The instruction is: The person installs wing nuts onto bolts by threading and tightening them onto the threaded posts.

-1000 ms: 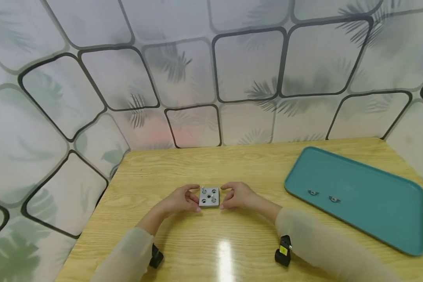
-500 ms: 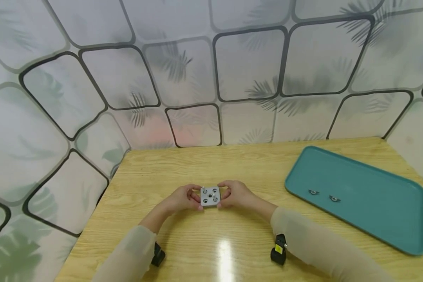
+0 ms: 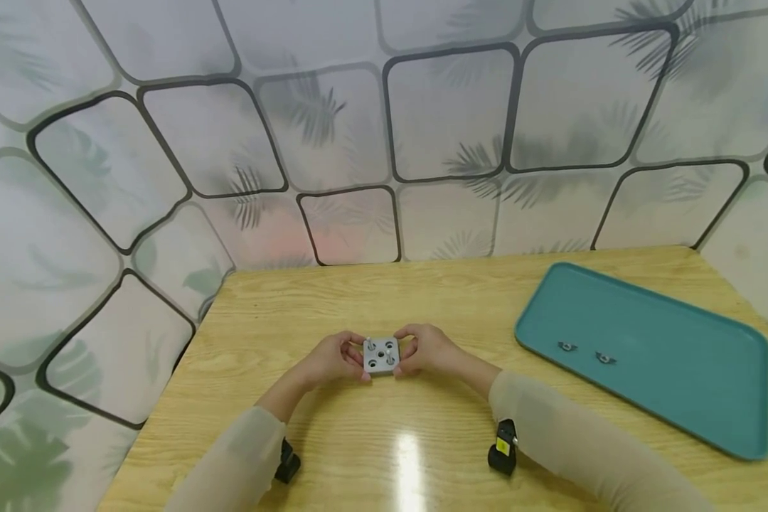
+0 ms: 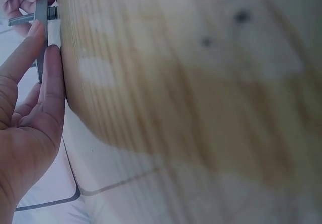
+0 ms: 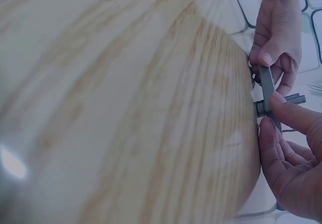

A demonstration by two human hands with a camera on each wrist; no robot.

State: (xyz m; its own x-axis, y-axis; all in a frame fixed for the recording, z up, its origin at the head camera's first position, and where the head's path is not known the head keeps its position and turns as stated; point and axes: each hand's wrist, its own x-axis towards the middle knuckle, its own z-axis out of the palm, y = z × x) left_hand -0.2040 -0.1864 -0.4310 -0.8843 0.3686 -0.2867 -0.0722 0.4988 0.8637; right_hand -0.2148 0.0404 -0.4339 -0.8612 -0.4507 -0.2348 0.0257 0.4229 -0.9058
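Head view, two hands point(image 3: 334, 360) point(image 3: 430, 350), one held plate point(image 3: 380, 364)

**Leaf-printed pale wall covering point(image 3: 448, 220) stands behind a light-brown, wood-grained table point(image 3: 461, 299)**

The covering spans the back and runs down both sides, patterned with rounded four-sided outlines point(image 3: 390, 117), some near-black, others soft grey. Smoky grey palm fronds point(image 3: 249, 195) drift across it; broad muted-green leaves point(image 3: 22, 455) gather at lower left, and a pink blush point(image 3: 288, 235) warms the area above the table's far edge. The tabletop is glossy, with an elongated white glare point(image 3: 408, 469) shining near the viewer.
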